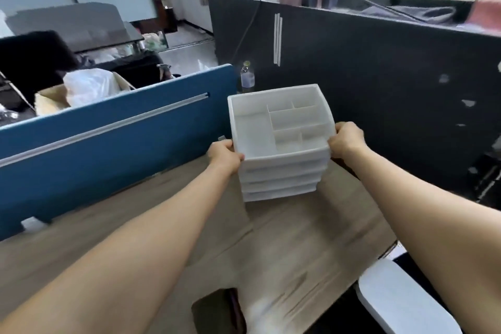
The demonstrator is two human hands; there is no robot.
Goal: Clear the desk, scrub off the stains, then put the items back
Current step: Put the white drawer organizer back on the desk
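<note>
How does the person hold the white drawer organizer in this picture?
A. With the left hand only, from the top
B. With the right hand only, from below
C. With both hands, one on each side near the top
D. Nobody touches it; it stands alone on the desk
C. The left hand grips the left side of the white organizer and the right hand grips its right side, both near the top rim.
</note>
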